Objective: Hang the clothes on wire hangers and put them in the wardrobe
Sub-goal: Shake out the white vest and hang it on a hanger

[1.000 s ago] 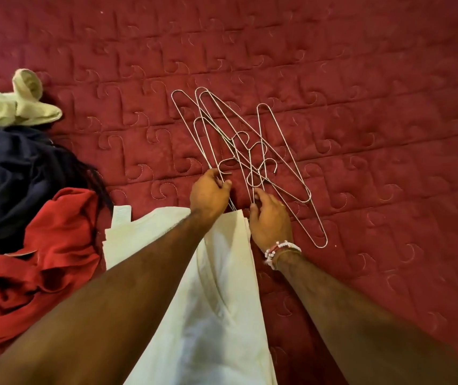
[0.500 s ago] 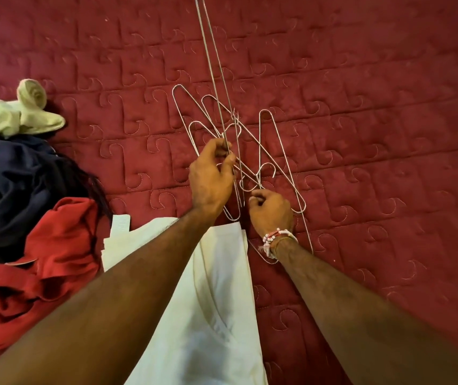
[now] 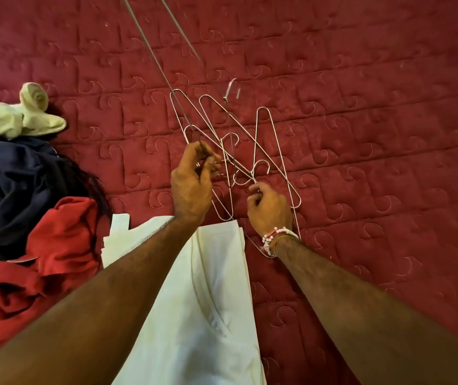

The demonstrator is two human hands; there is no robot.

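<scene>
Several wire hangers (image 3: 264,140) lie tangled on the red quilted bed. My left hand (image 3: 193,184) pinches one lifted hanger (image 3: 152,51) by an end; its wires rise toward me and run off the frame's top. My right hand (image 3: 268,209), with a beaded bracelet at the wrist, grips the wires of the tangled hangers still on the bed. A white sleeveless shirt (image 3: 211,315) lies flat below both hands, partly under my left forearm.
At the left edge lies a heap of clothes: a red garment (image 3: 47,262), a dark navy one (image 3: 8,184) and a pale cream one (image 3: 25,115). The red quilt (image 3: 375,134) stretches bare to the right and far side.
My left hand has pulled one hanger up out of the tangle, lifting it higher toward the camera. My right hand has stayed on the remaining hangers, shifting slightly.
</scene>
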